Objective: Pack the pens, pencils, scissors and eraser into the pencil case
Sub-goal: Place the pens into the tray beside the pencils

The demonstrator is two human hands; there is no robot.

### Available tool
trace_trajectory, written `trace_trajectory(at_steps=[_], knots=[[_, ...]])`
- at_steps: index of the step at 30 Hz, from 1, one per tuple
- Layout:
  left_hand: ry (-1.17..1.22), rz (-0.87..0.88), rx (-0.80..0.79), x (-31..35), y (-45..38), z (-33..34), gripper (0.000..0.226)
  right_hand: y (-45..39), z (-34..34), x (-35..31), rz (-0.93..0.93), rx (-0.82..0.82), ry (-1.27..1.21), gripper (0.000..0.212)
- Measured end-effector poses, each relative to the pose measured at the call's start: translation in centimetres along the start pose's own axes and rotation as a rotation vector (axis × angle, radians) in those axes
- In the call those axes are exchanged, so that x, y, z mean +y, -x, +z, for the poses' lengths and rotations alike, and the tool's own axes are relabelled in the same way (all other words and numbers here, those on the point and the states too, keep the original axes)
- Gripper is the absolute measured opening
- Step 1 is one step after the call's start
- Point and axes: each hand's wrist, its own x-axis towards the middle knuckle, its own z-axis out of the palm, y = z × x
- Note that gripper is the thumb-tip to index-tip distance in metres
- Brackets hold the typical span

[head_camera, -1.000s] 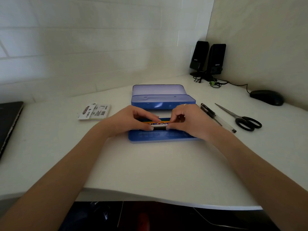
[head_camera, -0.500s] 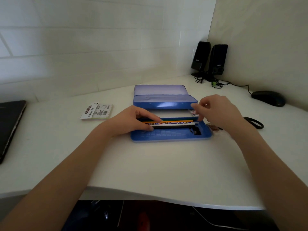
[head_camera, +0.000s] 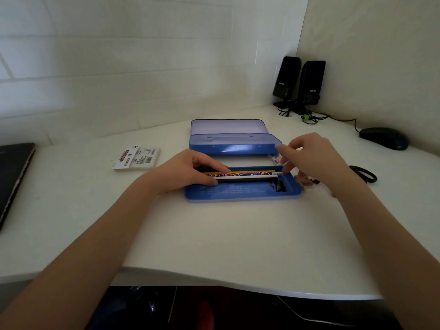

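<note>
The blue tin pencil case lies open mid-desk, its lid folded back. Inside lie an orange pencil, a patterned pencil and a white and black pen, side by side. My left hand pinches their left ends between thumb and fingers. My right hand hovers over the case's right end, fingers spread, fingertips close to the pen's tip. A small printed eraser peeks out beside the lid. Only one black handle of the scissors shows behind my right wrist.
A packet of sticky notes lies left of the case. A laptop sits at the far left edge. Two black speakers with cables stand in the back corner, and a black mouse is at the far right. The desk's curved front edge is near me.
My right hand has let go of the pencils and moved right and up, over the case's right end. It now covers the pens and most of the scissors. My left hand stayed put.
</note>
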Motion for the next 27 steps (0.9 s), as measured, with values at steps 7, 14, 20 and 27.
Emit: trace_trajectory(at_steps=[7, 14, 20, 27], knots=[[0.003, 0.004, 0.005, 0.0, 0.0, 0.0, 0.033, -1.5, -2.3, 3.1, 0.103, 0.238, 0.175, 0.018], [-0.001, 0.013, 0.001, -0.2, -0.1, 0.0, 0.032, -2.2, -1.7, 4.0, 0.152, 0.109, 0.277, 0.012], [0.005, 0.015, -0.004, -0.1, -0.1, 0.0, 0.031, -2.3, -1.7, 4.4, 0.238, 0.130, 0.350, 0.018], [0.009, 0.011, 0.003, -0.3, -0.1, 0.0, 0.031, -1.7, -1.3, 3.8, 0.205, 0.143, 0.412, 0.014]])
